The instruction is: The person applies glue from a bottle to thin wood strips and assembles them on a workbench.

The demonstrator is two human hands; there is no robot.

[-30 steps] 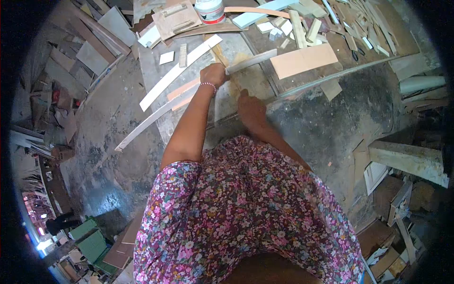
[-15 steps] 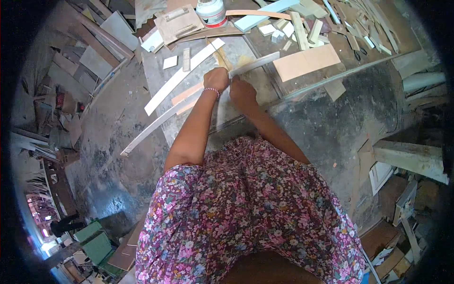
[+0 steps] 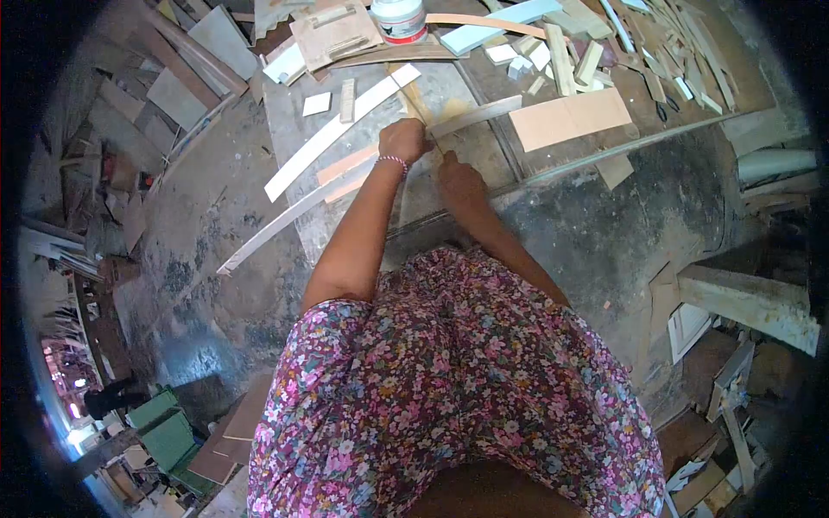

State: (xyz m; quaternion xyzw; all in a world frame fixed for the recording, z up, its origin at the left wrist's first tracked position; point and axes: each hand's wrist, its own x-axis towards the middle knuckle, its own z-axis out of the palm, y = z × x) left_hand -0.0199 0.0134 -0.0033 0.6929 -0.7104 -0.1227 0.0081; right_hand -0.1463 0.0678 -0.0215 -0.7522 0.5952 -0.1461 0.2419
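Note:
My left hand [image 3: 403,141] is closed around a long, pale curved wood strip [image 3: 285,219], gripping it near its middle over the worktable. The strip's left end reaches out past the table edge. Just to the right and lower, my right hand [image 3: 464,185] is closed, pinching a thin yellowish strand [image 3: 441,149] that runs up toward my left hand; I cannot tell whether it is string or a thin stick. Peach-faced strips [image 3: 345,166] lie under the held strip. Beyond them rests a white curved strip [image 3: 319,148].
A white tub with a red label [image 3: 400,21] stands at the table's back, beside a flat wooden board [image 3: 335,39]. A peach rectangular panel [image 3: 571,118] lies to the right. Scissors [image 3: 665,110] and many wood offcuts [image 3: 561,60] cover the back right.
My right hand has drawn away from my left, down and to the right, and the thin strand now shows between them. My left hand keeps its grip on the strip.

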